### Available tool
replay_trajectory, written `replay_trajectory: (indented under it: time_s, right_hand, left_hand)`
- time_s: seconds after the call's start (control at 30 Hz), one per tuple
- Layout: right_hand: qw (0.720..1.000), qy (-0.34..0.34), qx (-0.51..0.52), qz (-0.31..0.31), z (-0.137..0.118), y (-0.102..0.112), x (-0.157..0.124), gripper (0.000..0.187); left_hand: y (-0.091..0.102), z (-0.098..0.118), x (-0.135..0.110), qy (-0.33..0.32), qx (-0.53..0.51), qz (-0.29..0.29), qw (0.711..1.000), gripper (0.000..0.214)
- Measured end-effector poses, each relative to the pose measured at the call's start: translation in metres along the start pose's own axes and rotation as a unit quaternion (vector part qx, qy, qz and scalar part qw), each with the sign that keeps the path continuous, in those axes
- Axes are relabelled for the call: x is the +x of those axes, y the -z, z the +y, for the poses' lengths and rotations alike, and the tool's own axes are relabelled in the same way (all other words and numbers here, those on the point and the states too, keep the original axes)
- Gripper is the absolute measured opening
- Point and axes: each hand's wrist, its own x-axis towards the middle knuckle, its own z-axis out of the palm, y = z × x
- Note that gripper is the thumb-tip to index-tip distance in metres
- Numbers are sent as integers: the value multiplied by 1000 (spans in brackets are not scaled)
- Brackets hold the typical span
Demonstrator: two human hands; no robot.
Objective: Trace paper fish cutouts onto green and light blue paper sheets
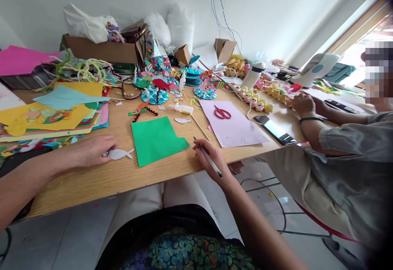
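My left hand [93, 150] rests on the wooden table [123, 178], its fingers curled over the head end of a small grey paper fish [120, 154]. To the right, my right hand [211, 159] grips a pen [207, 156] near the table's front edge. Between the two hands lies a green paper sheet [156, 139]. A second grey paper fish [183, 120] lies just beyond the green sheet.
Red scissors [222, 113] lie on a pale pink sheet [233, 128]. A glue bottle [183, 108], a phone [274, 129], stacks of coloured paper [52, 116], round paper crafts [155, 95] and cardboard boxes crowd the table. Another person sits at the right, one hand [302, 104] on the table.
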Motion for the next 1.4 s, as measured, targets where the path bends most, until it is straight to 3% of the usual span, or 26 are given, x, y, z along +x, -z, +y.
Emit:
replay_trajectory:
  time_s: [0.13, 0.3, 0.47, 0.67, 1.07, 1.23, 1.4]
  right_hand:
    - [1000, -2, 2, 1, 0, 2, 0, 21]
    - [1000, 1, 5, 0, 1, 4, -1, 22]
    - [1000, -5, -3, 3, 1, 3, -1, 22]
    - [1000, -4, -5, 4, -2, 3, -2, 22]
    - [1000, 11, -3, -9, -6, -5, -1, 21]
    - [999, 46, -7, -26, -12, -13, 2, 21]
    - [990, 112, -33, -76, -17, -27, 1, 24]
  left_hand:
    - [1, -5, -5, 38, -3, -12, 999, 3]
    - [12, -5, -11, 94, -40, 17, 995, 11]
    - [22, 35, 3, -1, -54, 54, 997, 16]
    - [3, 73, 27, -49, -2, 34, 998, 19]
    - [-6, 84, 27, -22, 23, 42, 999, 19]
    - [-9, 87, 25, -17, 16, 28, 999, 18]
    - [-8, 88, 23, -22, 23, 49, 998, 19]
